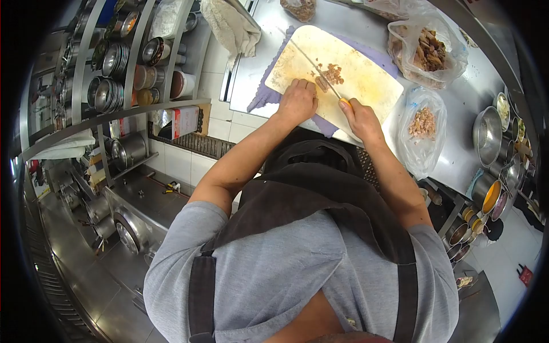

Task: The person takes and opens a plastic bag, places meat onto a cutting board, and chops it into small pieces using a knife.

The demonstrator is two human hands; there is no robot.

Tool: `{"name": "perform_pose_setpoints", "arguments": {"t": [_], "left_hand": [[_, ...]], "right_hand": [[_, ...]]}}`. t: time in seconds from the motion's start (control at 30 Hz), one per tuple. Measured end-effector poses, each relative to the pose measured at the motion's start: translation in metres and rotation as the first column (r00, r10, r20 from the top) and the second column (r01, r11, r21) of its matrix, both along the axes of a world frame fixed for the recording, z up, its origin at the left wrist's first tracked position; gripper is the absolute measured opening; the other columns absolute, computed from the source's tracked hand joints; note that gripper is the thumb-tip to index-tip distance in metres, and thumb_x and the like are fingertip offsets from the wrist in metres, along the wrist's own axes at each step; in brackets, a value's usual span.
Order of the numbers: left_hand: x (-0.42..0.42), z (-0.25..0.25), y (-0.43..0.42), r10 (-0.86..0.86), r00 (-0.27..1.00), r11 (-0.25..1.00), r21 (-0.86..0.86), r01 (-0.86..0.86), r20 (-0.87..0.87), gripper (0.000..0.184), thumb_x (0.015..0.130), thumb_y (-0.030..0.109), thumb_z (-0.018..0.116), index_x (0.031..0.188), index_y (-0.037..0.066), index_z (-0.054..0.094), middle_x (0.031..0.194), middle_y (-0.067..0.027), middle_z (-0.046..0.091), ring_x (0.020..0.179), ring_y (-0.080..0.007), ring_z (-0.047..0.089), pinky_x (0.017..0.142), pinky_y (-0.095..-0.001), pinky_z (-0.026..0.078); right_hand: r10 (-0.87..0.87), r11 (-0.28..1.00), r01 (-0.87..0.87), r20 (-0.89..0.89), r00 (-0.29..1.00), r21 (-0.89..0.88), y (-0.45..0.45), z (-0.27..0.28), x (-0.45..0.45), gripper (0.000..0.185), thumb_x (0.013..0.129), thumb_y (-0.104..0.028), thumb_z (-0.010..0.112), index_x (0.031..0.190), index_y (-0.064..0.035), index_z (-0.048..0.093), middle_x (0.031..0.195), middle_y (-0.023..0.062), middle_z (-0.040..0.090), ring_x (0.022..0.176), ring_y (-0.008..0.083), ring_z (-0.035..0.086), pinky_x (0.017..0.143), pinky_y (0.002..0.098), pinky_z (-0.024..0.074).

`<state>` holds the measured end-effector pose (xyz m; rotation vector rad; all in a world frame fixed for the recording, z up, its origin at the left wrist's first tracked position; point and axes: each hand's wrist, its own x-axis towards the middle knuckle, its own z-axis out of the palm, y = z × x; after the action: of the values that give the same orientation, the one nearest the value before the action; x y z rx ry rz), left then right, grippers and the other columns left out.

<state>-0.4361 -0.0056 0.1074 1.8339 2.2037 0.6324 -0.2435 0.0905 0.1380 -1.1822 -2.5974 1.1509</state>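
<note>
My right hand (pixel 361 118) is wrapped round the yellow handle of a long knife (pixel 313 64), whose blade lies across a worn white cutting board (pixel 363 80). Beside the blade is a brown strip of meat (pixel 322 84), with small chopped bits (pixel 333 73) just beyond it. At the board's near left, my left hand (pixel 298 102) has its fingers curled against the board, close to the strip; what its fingertips hold, if anything, is hidden. Under the board a purple cloth (pixel 264 96) sticks out.
Right of the board are a bag of chopped meat (pixel 422 123) and a bag of larger brown pieces (pixel 430 50). Metal bowls (pixel 486 136) stand at the far right. A pale towel (pixel 230 28) hangs at the left, near shelves of bowls (pixel 111 94).
</note>
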Motion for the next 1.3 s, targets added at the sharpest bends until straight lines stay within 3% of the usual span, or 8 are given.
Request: {"name": "perform_pose_setpoints", "arguments": {"t": [0.1, 0.2, 0.3, 0.43, 0.67, 0.93, 1.1, 1.3], "left_hand": [[-0.003, -0.017, 0.013, -0.013, 1.0, 0.999, 0.033, 0.012, 0.02, 0.027, 0.078, 0.014, 0.067, 0.099, -0.002, 0.064, 0.095, -0.0194, 0.065, 0.094, -0.0363, 0.059, 0.087, -0.0441, 0.048], [-0.015, -0.017, 0.032, -0.031, 0.983, 0.996, 0.091, 0.015, 0.18, 0.03, 0.078, 0.017, 0.068, 0.102, -0.001, 0.065, 0.1, -0.0186, 0.066, 0.098, -0.0364, 0.059, 0.089, -0.0444, 0.048], [-0.043, -0.008, 0.038, 0.065, 0.994, 0.981, 0.175, -0.079, 0.085, 0.024, 0.078, 0.015, 0.066, 0.097, 0.001, 0.065, 0.097, -0.0177, 0.065, 0.097, -0.0361, 0.059, 0.09, -0.0442, 0.048], [-0.085, -0.017, 0.033, 0.247, 0.966, 0.967, -0.048, -0.251, -0.073, 0.036, 0.079, 0.018, 0.068, 0.11, 0.0, 0.064, 0.107, -0.0193, 0.064, 0.105, -0.0388, 0.057, 0.094, -0.0437, 0.047], [-0.093, -0.028, 0.026, 0.313, 0.947, 0.945, -0.122, -0.303, 0.07, 0.055, 0.077, 0.021, 0.071, 0.125, -0.001, 0.056, 0.113, -0.0251, 0.061, 0.109, -0.0407, 0.057, 0.095, -0.0451, 0.047], [-0.074, -0.021, 0.0, 0.32, 0.943, 0.928, -0.232, -0.293, 0.091, 0.054, 0.078, 0.026, 0.074, 0.118, -0.004, 0.057, 0.109, -0.0262, 0.063, 0.106, -0.0405, 0.06, 0.092, -0.0458, 0.048], [-0.066, -0.009, -0.003, 0.381, 0.916, 0.888, -0.323, -0.327, 0.122, 0.049, 0.077, 0.027, 0.075, 0.11, -0.005, 0.057, 0.104, -0.0261, 0.065, 0.102, -0.0412, 0.061, 0.089, -0.0465, 0.049], [-0.09, -0.014, -0.027, 0.387, 0.919, 0.904, -0.227, -0.363, 0.074, 0.036, 0.077, 0.022, 0.071, 0.106, 0.002, 0.063, 0.095, -0.0196, 0.069, 0.092, -0.0366, 0.066, 0.081, -0.0416, 0.053]], "right_hand": [[-0.233, 0.943, 0.22, -0.023, 0.972, -0.248, 0.0, 0.01, 0.012, 0.046, 0.099, -0.042, 0.049, 0.094, 0.0019, 0.063, 0.07, 0.0257, 0.062, 0.069, 0.0426, 0.062, 0.066, 0.0483, 0.0472], [-0.354, 0.904, 0.335, -0.025, 0.935, -0.267, -0.006, 0.0, 0.035, 0.047, 0.099, -0.042, 0.05, 0.092, 0.0032, 0.062, 0.064, 0.0232, 0.06, 0.059, 0.038, 0.061, 0.059, 0.0454, 0.0466], [-0.443, 0.828, 0.428, 0.047, 0.895, -0.362, -0.018, 0.004, 0.055, 0.049, 0.1, -0.043, 0.05, 0.091, 0.0039, 0.061, 0.06, 0.0205, 0.059, 0.049, 0.0317, 0.059, 0.052, 0.0431, 0.0457], [-0.473, 0.812, 0.466, 0.071, 0.878, -0.351, -0.032, -0.007, 0.072, 0.051, 0.1, -0.045, 0.048, 0.09, 0.0039, 0.061, 0.058, 0.0176, 0.06, 0.043, 0.025, 0.057, 0.048, 0.0398, 0.0455], [-0.407, 0.885, 0.422, 0.112, 0.906, -0.197, -0.027, -0.02, 0.085, 0.047, 0.099, -0.044, 0.049, 0.095, 0.0014, 0.062, 0.08, 0.03, 0.064, 0.083, 0.0501, 0.06, 0.072, 0.0541, 0.0466], [-0.346, 0.938, 0.345, 0.092, 0.934, 0.022, -0.013, -0.019, 0.099, 0.046, 0.099, -0.042, 0.049, 0.093, 0.0012, 0.063, 0.076, 0.03, 0.063, 0.077, 0.0485, 0.061, 0.07, 0.0548, 0.0476], [-0.325, 0.943, 0.331, 0.145, 0.935, -0.022, -0.007, -0.012, 0.099, 0.048, 0.099, -0.042, 0.05, 0.091, 0.0025, 0.064, 0.076, 0.0303, 0.063, 0.077, 0.0489, 0.061, 0.069, 0.0546, 0.0475], [-0.338, 0.941, 0.338, 0.149, 0.929, 0.026, -0.028, 0.0, 0.079, 0.049, 0.097, -0.043, 0.054, 0.09, 0.0041, 0.064, 0.076, 0.0312, 0.062, 0.078, 0.0483, 0.062, 0.069, 0.0537, 0.0473]]}}
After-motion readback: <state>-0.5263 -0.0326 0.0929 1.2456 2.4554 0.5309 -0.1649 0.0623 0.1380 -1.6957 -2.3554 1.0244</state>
